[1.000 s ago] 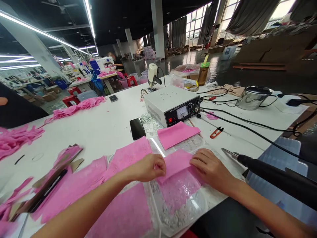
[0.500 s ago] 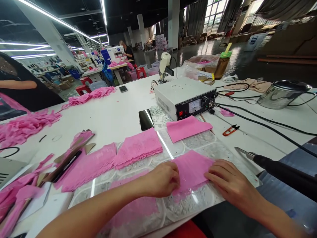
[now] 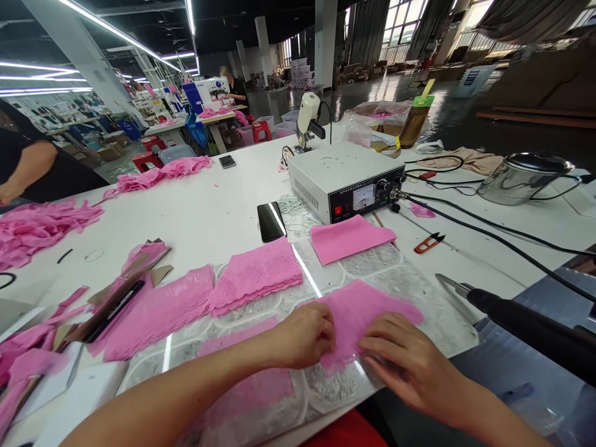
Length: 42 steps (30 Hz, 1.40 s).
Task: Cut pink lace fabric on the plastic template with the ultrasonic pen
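A pink lace piece (image 3: 367,313) lies on a clear plastic sheet (image 3: 433,310) at the table's near edge. My left hand (image 3: 305,335) is closed in a pinch on the piece's left edge. My right hand (image 3: 403,366) rests on its lower right part, fingers bent and pressing the fabric down. Stacks of pink lace (image 3: 256,273) lie to the left, and a folded pink piece (image 3: 349,239) sits just behind.
A white control box (image 3: 347,180) with a dial stands behind, cables running right. A black handheld tool (image 3: 512,316) lies at right, red snips (image 3: 428,242) and a phone (image 3: 271,221) nearby. A steel pot (image 3: 526,179) is far right. Another person (image 3: 28,167) sits at left.
My right hand slid left and nearer along the lace piece, uncovering its right end. My left hand stayed pinched on the left edge. The view shifted slightly.
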{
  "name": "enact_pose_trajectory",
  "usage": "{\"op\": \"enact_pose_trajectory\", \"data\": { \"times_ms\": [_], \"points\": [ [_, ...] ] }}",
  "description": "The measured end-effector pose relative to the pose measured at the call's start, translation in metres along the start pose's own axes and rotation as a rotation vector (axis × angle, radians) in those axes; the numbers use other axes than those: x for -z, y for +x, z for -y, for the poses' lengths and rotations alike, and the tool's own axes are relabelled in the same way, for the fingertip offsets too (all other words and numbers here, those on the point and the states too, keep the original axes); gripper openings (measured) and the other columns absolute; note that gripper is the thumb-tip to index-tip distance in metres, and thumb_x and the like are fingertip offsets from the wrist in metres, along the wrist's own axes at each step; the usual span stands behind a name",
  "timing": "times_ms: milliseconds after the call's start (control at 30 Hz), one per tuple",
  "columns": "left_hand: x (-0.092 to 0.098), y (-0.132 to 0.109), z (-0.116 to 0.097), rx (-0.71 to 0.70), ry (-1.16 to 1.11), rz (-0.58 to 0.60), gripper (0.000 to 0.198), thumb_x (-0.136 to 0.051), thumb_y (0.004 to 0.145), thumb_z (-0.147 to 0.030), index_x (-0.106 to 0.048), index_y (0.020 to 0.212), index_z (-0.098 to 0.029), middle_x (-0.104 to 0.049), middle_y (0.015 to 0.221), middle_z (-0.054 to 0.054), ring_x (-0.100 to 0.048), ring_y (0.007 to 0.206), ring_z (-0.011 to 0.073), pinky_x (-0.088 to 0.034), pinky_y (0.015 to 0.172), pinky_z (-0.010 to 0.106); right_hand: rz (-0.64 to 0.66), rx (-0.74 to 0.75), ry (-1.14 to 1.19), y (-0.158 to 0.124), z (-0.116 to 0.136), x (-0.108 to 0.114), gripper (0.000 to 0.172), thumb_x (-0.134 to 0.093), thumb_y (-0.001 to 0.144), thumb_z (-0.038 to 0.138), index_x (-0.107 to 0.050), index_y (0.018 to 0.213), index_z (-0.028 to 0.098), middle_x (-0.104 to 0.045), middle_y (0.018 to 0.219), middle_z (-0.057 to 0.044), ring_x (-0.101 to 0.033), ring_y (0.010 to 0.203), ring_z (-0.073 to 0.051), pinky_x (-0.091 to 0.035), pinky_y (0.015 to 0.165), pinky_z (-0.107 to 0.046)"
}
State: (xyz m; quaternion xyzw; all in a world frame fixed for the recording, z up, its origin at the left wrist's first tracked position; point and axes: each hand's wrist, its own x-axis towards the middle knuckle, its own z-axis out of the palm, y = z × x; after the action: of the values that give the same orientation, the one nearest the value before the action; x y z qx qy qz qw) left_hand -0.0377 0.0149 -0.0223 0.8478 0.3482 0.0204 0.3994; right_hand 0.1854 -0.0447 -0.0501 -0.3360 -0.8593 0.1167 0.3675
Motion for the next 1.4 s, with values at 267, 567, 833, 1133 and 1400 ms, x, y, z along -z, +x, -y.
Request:
{"op": "enact_pose_trajectory", "data": {
  "times_ms": [267,567,833,1133,1400],
  "points": [
    [-0.001,0.0,0.003,-0.006,-0.003,-0.005,0.015,-0.066,0.076,-0.005,-0.07,0.068,-0.017,-0.063,0.089,0.001,-0.06,0.084,0.0142,-0.046,0.076,0.023,0.019,-0.006,0.07,0.01,0.006,-0.019,0.014,-0.055,0.089,0.007,-0.063,0.093,0.018,-0.065,0.079,-0.005,-0.056,0.075,-0.017,-0.046,0.066,-0.032],
    [0.002,-0.001,-0.001,-0.017,0.03,-0.006,0.017,-0.067,0.075,-0.002,-0.068,0.068,-0.017,-0.064,0.092,0.001,-0.061,0.087,0.0148,-0.048,0.078,0.023,0.02,-0.006,0.075,0.009,0.004,-0.028,0.015,-0.053,0.091,0.007,-0.063,0.088,0.018,-0.064,0.075,-0.004,-0.056,0.073,-0.016,-0.045,0.064,-0.031],
    [0.008,-0.025,-0.015,-0.083,0.153,0.032,0.013,-0.075,0.076,-0.011,-0.068,0.085,-0.017,-0.061,0.105,0.004,-0.059,0.098,0.0184,-0.045,0.089,0.029,0.05,-0.036,0.098,0.005,0.003,-0.027,0.015,-0.053,0.091,0.006,-0.063,0.091,0.018,-0.064,0.077,-0.004,-0.056,0.075,-0.016,-0.045,0.066,-0.031],
    [-0.004,-0.025,-0.009,-0.11,0.3,0.041,0.016,-0.055,0.084,-0.007,-0.061,0.072,-0.014,-0.063,0.094,0.007,-0.056,0.087,0.0201,-0.044,0.081,0.032,0.048,-0.041,0.088,0.004,0.002,-0.028,0.016,-0.053,0.091,0.007,-0.063,0.091,0.018,-0.063,0.077,-0.004,-0.056,0.074,-0.016,-0.045,0.065,-0.031],
    [0.0,-0.026,-0.005,-0.093,0.166,-0.003,0.017,-0.059,0.078,-0.002,-0.061,0.069,-0.016,-0.063,0.092,0.004,-0.058,0.087,0.016,-0.045,0.077,0.025,0.049,-0.047,0.102,0.004,0.001,-0.027,0.016,-0.052,0.092,0.008,-0.064,0.093,0.019,-0.064,0.079,-0.004,-0.058,0.075,-0.016,-0.047,0.066,-0.031]
  ]
}}
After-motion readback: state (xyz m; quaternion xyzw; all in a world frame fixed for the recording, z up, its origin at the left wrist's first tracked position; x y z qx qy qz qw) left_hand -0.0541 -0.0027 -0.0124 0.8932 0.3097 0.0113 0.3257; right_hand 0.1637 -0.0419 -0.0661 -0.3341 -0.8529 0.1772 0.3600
